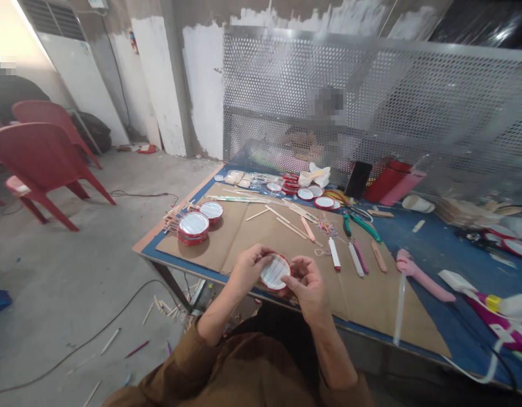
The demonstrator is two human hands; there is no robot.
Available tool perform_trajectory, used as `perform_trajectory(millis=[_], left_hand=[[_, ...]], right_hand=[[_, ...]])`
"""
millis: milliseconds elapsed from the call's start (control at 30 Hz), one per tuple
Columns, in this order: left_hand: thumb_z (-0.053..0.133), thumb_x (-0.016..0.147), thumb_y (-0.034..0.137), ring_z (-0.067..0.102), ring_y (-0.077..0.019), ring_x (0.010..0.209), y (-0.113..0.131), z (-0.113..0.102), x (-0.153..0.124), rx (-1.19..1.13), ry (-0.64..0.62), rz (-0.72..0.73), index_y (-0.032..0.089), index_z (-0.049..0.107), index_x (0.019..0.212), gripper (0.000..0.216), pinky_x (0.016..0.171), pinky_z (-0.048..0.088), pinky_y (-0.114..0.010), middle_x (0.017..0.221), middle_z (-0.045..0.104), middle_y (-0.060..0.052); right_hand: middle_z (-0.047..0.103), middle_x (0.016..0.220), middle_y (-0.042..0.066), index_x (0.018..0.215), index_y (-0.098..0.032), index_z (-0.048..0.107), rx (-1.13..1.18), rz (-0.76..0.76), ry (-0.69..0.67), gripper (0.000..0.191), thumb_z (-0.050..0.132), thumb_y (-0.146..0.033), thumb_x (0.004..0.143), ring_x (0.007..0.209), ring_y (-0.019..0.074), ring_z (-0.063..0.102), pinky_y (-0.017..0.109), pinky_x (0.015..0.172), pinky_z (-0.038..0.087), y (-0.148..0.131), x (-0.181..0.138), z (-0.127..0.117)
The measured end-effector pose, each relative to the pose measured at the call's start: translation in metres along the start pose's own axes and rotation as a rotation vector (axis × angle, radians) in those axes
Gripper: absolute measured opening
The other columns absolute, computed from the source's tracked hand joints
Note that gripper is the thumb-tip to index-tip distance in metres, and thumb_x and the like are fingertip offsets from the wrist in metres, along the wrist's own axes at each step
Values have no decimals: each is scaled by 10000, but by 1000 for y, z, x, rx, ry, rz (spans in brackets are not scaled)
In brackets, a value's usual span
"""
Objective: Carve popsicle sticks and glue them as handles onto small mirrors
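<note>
My left hand (255, 263) and my right hand (307, 281) hold a small round drum (275, 272) with a red rim and a whitish, streaked face, just over the table's front edge. The left fingers pinch its upper left rim. At its right side the right thumb rests on the rim, with the other fingers curled behind it and partly hidden. Similar red-rimmed drums (194, 224) stand stacked at the left of the cardboard sheet (235, 237), beside a bundle of thin wooden sticks (172, 218). Loose flat sticks (291, 228) lie further back on the cardboard.
Pens (334, 254), green-handled pliers (365, 227) and a pink hot glue gun (426, 277) lie to the right. A dark phone (358, 180) and red bottle (387, 181) stand at the back, before a perforated metal screen (269, 73). Red chairs (44, 164) stand at left.
</note>
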State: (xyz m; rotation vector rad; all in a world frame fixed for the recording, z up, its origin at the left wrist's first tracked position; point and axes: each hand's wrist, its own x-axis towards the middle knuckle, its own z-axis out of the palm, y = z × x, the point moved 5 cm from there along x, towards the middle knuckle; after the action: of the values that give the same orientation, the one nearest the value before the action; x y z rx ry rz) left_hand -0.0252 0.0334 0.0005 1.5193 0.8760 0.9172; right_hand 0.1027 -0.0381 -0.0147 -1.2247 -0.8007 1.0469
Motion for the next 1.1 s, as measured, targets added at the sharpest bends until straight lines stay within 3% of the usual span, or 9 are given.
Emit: perform_trajectory(millis=[233,467,600,700,967,1100], left_hand=[[514,774,209,576,-115,667,-1,-2,0,49,16,20,146,632,895,180,591,430,-200,780,668,-16],[506,784,200,578,-118,673,-2,-1,-1,54,54,38,149,636,893,177,608,435,-204,785,674,-20],[499,788,179,585,-122,700,-3,-1,-3,78,112,73,157,640,867,163,648,442,-210,797,678,-20],[502,785,169,589,-122,706,-2,-2,-3,78,121,91,158,643,858,159,661,446,-209,789,680,-17],[516,753,141,588,-122,690,-1,-7,3,69,107,98,154,650,827,153,651,451,-211,765,682,-17],[518,757,161,584,-124,682,-2,-11,3,50,87,86,153,643,843,152,638,454,-218,766,676,-17]], right_hand=[[598,712,-48,856,-211,501,3,-1,-20,429,791,-336,565,471,98,568,218,384,510,2,1,-2],[661,714,-3,897,-191,601,-52,-60,-51,276,669,-384,711,486,88,556,179,410,446,-1,4,0],[698,794,36,868,-179,641,-63,-98,45,254,653,-388,723,706,168,649,264,621,531,1,4,3],[702,799,40,865,-177,652,-57,-121,120,257,637,-400,739,761,194,655,322,711,534,1,5,4],[673,689,18,759,-165,656,-159,-148,154,261,655,-422,712,640,159,616,277,623,512,0,13,5],[681,725,24,794,-172,657,-198,-154,122,273,635,-437,734,674,167,623,284,650,512,-1,12,7]])
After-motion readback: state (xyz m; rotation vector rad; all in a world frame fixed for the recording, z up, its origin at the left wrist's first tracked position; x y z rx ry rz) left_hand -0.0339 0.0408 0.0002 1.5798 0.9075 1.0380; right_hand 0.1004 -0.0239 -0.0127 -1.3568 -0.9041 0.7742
